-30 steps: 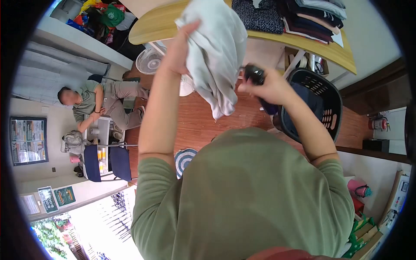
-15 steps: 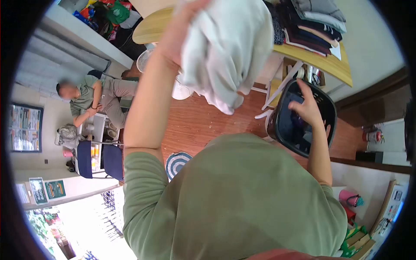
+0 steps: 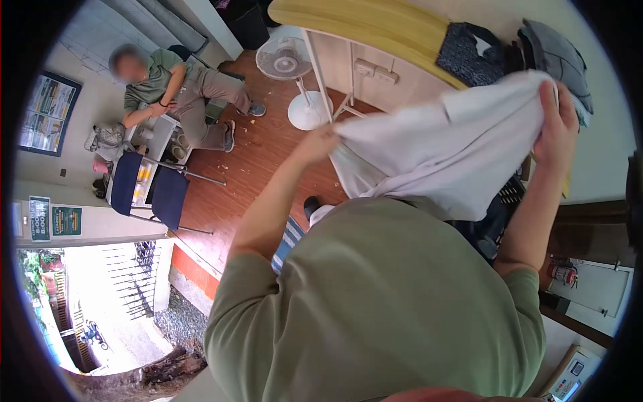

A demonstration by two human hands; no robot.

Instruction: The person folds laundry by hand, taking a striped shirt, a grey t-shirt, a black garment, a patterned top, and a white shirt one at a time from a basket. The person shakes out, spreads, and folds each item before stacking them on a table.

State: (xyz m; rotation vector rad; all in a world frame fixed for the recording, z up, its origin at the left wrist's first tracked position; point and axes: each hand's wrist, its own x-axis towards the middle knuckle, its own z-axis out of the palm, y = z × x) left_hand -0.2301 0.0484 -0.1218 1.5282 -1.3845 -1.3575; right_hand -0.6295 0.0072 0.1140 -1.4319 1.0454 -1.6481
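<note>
White garment (image 3: 442,157) held spread in front of the yellow table (image 3: 362,23).
Light, soft and floppy, I judge; it sags between grips. My left hand (image 3: 321,142) pinches one edge, my right hand (image 3: 557,127) is closed around the other. The edges are the best hold.

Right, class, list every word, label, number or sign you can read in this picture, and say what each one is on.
No text reads clearly.
Framed poster on the left wall: print too small to read.
Green signs below it: white lettering, blurred.
White device at bottom right: panel marks too small.
White cloth, held by left hand and right hand: no print visible.
</note>
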